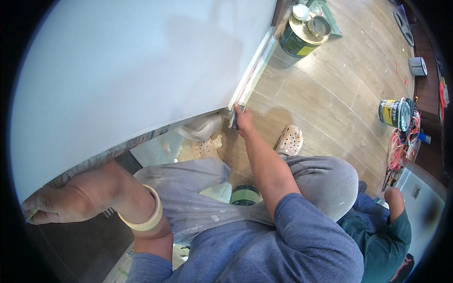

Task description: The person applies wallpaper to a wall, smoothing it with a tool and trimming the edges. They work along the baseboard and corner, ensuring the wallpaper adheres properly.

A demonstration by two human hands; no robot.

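Note:
My right hand (244,121), on an outstretched arm, is closed on a small dark block (233,118), held low at the end of the white wall panel (141,61), next to a whitish strip (252,70) along its foot. I cannot tell whether the block is a sanding block. My left hand (61,203) lies by the panel's printed paper-covered edge (118,150) at the far left. Its fingertips fade into the dark rim, so their grip does not show. A pale yellow roll of tape (155,219) circles my left forearm.
A large tin (295,42) with small tins on top stands on the wood-look floor (325,94). A labelled bucket (390,113) and tangled red cables (398,151) lie right. A green-topped container (244,195) sits between my legs. Another person's green sleeve (398,236) is close on my right.

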